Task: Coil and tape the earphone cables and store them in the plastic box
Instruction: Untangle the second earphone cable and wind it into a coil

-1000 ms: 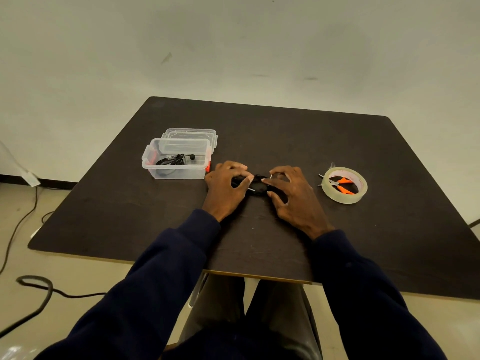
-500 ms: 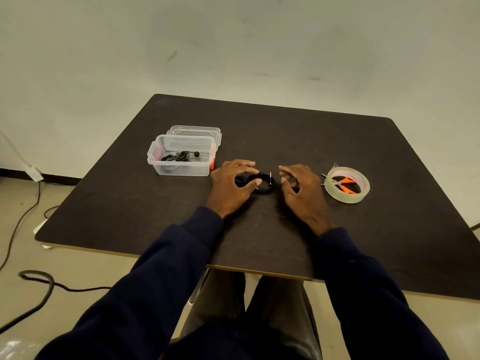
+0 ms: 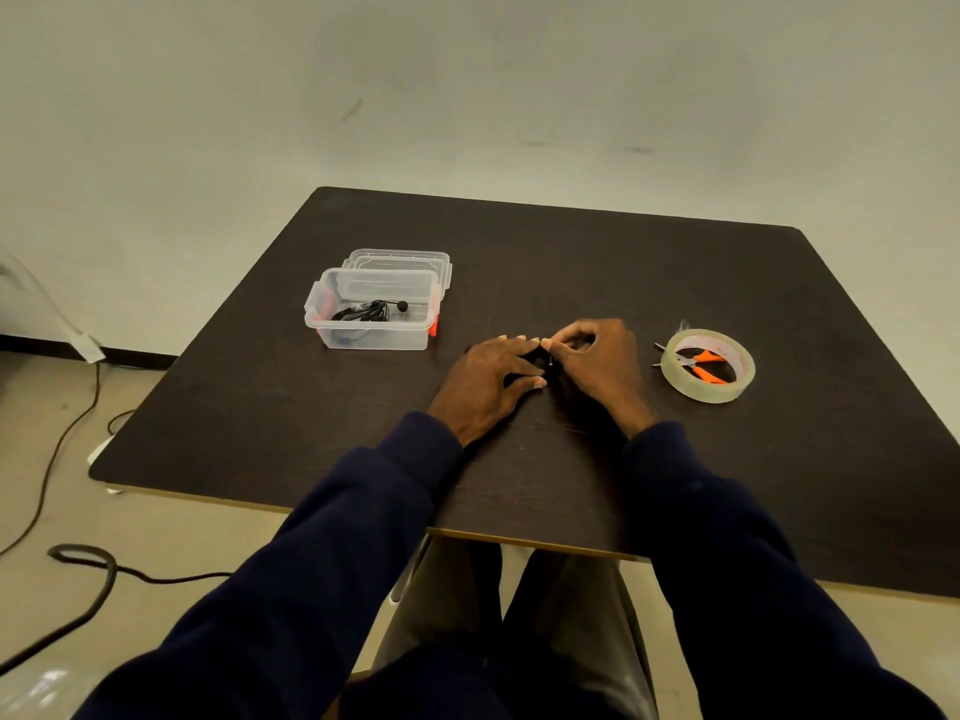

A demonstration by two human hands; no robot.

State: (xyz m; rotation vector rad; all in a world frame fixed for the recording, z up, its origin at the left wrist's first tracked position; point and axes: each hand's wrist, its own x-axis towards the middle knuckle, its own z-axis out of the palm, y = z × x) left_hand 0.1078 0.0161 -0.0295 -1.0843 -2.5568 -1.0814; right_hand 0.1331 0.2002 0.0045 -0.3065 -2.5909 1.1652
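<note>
At left of centre, the plastic box (image 3: 371, 332) is standing open on the dark table (image 3: 571, 262), its lid (image 3: 397, 259) lying just behind it and one bundled earphone (image 3: 370, 310) already sitting inside. In the middle of the frame, the left hand (image 3: 493, 374) is pinning a second earphone coil (image 3: 545, 364) to the table, fingers lying nearly straight across it. The coil is showing only as a dark sliver between the two hands. The right hand (image 3: 597, 358), hovering apart from the coil half a second ago, is now closing back in, its curled thumb and forefinger pinching at the coil's right edge; whether a strip of tape is in that pinch is too small to tell. At right, the tape roll (image 3: 709, 392) is lying flat with orange scissors (image 3: 702, 363) inside its ring. The binding step is seemingly under way — boxing is yet to come.
</note>
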